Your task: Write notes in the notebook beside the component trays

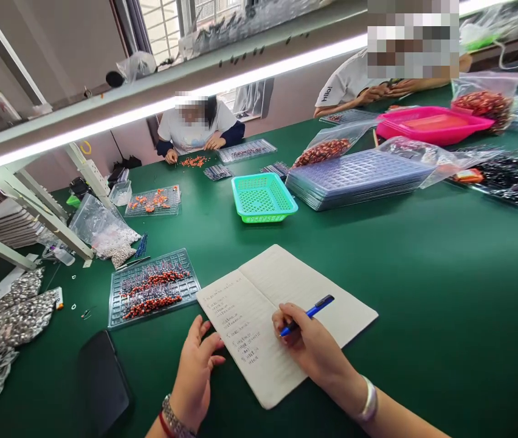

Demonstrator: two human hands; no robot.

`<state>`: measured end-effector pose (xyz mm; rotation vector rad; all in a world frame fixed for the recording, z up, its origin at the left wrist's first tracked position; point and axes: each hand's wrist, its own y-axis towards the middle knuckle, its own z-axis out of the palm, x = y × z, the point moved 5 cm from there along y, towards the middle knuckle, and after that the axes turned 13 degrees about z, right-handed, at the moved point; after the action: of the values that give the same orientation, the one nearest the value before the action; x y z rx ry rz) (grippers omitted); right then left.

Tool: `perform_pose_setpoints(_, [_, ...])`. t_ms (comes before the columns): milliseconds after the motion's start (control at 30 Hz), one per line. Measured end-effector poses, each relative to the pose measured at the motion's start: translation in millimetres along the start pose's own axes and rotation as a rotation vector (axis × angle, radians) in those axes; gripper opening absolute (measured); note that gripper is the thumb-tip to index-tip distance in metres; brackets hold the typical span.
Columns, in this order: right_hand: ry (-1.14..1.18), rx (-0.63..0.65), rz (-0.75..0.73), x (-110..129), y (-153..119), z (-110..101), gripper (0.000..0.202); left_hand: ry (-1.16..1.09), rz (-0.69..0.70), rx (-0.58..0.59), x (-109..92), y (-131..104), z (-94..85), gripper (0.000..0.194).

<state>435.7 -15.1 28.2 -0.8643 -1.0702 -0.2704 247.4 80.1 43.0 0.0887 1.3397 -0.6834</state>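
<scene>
An open notebook lies on the green table, with lines of handwriting on its left page. My right hand rests over the middle of the notebook, its fingers closed round a blue pen. The pen slants, its lower end near the fingers and the page. At the notebook's left edge is my left hand, fingers apart and curved, holding nothing. Just beyond that hand sits a clear plastic tray with rows of small parts with red-orange ends. A black phone lies to the left.
Ahead stand a green basket and a stack of clear trays. A pink tray and bags of red parts are farther right. Bags of metallic parts lie left. Two people sit across the table, below a lit shelf.
</scene>
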Motion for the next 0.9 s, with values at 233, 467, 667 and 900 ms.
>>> perform_pose_setpoints(233, [-0.163, 0.135, -0.048, -12.0, 3.9, 16.8, 0.054, 0.277, 0.111, 0.133, 8.9, 26.3, 14.2, 0.099])
perform_pose_setpoints(467, [-0.524, 0.269, -0.267, 18.9, 23.4, 28.1, 0.057, 0.392, 0.297, 0.133, 13.0, 28.4, 15.6, 0.099])
perform_pose_setpoints(667, [-0.783, 0.232, -0.456, 58.3, 65.8, 41.4, 0.055, 0.616, 0.647, 0.164, 8.0, 23.6, 14.4, 0.068])
perform_pose_setpoints(900, [-0.907, 0.145, -0.571, 75.3, 86.6, 50.9, 0.043, 0.647, 0.835, 0.139, 13.1, 21.8, 9.5, 0.064])
